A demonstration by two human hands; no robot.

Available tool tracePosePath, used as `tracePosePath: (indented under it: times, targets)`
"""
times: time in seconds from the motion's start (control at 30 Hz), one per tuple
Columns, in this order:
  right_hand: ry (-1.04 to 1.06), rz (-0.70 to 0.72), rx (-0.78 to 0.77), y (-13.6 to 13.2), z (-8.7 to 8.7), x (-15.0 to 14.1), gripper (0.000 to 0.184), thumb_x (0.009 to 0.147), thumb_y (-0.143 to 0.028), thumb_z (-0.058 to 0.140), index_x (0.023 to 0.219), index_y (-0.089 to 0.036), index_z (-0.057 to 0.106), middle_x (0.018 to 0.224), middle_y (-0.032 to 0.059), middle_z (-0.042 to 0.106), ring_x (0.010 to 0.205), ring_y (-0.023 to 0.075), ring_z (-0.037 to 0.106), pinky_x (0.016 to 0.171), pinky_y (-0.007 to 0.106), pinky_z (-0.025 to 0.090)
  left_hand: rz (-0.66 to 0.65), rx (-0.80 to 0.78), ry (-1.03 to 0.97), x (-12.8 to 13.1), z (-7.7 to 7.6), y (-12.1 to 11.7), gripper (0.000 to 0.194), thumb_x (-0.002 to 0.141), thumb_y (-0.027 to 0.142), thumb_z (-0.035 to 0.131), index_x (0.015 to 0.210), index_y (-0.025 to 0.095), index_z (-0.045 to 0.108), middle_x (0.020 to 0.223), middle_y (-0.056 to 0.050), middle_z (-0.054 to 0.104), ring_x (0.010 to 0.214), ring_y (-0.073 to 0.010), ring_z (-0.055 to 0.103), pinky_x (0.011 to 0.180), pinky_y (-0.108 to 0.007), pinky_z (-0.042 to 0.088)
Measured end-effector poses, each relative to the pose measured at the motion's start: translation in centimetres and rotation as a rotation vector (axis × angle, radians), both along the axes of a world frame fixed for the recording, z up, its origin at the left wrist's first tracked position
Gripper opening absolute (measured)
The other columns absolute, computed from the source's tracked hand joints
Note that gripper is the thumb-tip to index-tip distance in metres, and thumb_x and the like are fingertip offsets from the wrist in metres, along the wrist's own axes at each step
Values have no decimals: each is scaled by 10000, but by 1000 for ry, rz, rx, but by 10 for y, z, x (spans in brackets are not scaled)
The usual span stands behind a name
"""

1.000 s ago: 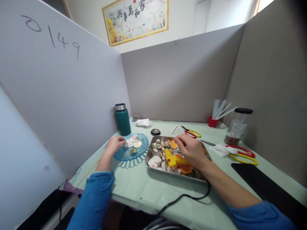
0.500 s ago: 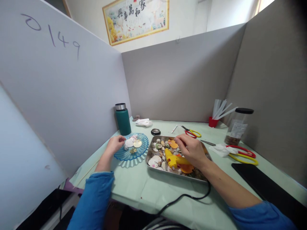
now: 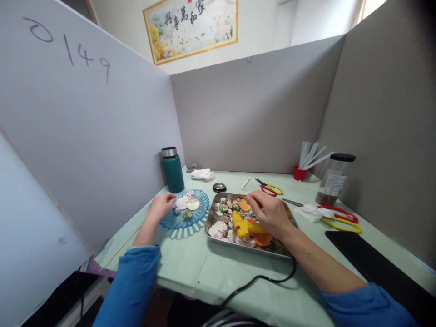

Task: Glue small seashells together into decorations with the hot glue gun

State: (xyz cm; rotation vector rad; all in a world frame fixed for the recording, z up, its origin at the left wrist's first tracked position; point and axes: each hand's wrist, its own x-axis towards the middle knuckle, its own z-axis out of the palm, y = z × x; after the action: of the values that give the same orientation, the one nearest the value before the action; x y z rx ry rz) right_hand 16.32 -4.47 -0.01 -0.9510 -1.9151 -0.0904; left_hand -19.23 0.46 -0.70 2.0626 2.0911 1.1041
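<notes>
My left hand [image 3: 161,207] is at the left side of a blue scalloped plate [image 3: 169,223], its fingers pressed together beside a white shell [image 3: 181,203]. A cream shell [image 3: 193,205] and small bits lie on the same plate. Over a metal tray [image 3: 235,247] hovers my right hand [image 3: 271,213], closed with thumb and fingers together. Whatever either hand pinches is hidden or too small to name. Inside the tray, a yellow glue gun [image 3: 242,227] rests on many seashells, partly under my right hand. Behind it is an orange shell [image 3: 243,204].
A green bottle [image 3: 173,173] stands behind the plate. A round lid [image 3: 219,187], scissors [image 3: 272,190], tweezers [image 3: 293,202], red-and-yellow handles [image 3: 342,220], a jar [image 3: 332,181] and a red cup [image 3: 300,173] of glue sticks surround the tray. A black cable [image 3: 259,277] crosses the front.
The whole view has shifted slightly. Both hands keep nearly the same places over the plate and the tray, and the objects around them have not moved.
</notes>
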Motion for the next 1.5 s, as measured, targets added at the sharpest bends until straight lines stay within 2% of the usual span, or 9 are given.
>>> tracePosePath:
  times: [0.17,0.37,0.47,0.57,0.73,0.83,1.0,1.13,1.5]
  targets:
    - [36,-14,-37,3,2,3,194,898,-244,421,821,-185,589,770,38,633,694,156,569,641,257,396,-97,-5,-13,34,19,-15,187,736,328,549,771,212,691,755,-57,693,707,-206,595,639,-290,400]
    - [65,-47,-114,7,5,14,174,870,-221,430,880,-196,602,801,29,656,678,152,589,611,249,409,-471,-57,95,100,39,-27,205,757,310,526,818,211,695,800,-43,695,715,-183,587,643,-261,395]
    - [-17,-75,-157,7,8,21,224,877,-292,437,795,-194,621,711,15,643,598,136,562,551,237,376,-614,-87,238,130,39,-22,210,774,274,502,853,221,688,828,-38,690,716,-173,587,639,-251,391]
    - [-190,-54,-267,4,11,28,385,863,-444,460,612,-192,607,543,0,581,492,125,501,467,230,299,-608,-119,394,149,30,-13,183,744,233,528,824,217,691,778,-54,679,704,-183,589,630,-253,389]
    - [-478,120,-451,-4,11,35,226,649,-430,710,718,-224,647,656,-5,642,552,140,544,451,216,285,-539,-38,526,154,8,2,201,729,159,529,841,200,691,822,-105,673,813,-241,598,717,-308,410]
    - [-532,58,-430,-7,6,31,272,560,-365,766,766,-235,645,658,0,628,565,159,554,445,216,276,-554,5,588,153,1,6,222,735,152,522,884,194,681,853,-109,673,873,-252,584,755,-322,410]
    - [-538,85,-421,-7,11,33,126,710,-269,642,828,-227,630,711,12,640,630,170,569,498,224,313,-557,16,562,149,-1,6,232,744,158,517,898,199,686,857,-95,672,872,-235,579,760,-306,412]
    - [-383,131,-510,-5,26,54,164,824,-317,525,919,-206,599,819,21,654,699,160,577,581,227,375,-578,-10,460,144,1,4,208,749,179,527,867,191,697,861,-86,679,855,-213,585,752,-273,416]
    - [-528,-11,-672,8,15,63,386,668,-500,659,896,-198,584,862,29,647,711,172,559,553,227,339,-677,-19,650,161,1,-5,222,766,168,514,857,218,711,825,-59,679,841,-200,551,781,-307,370]
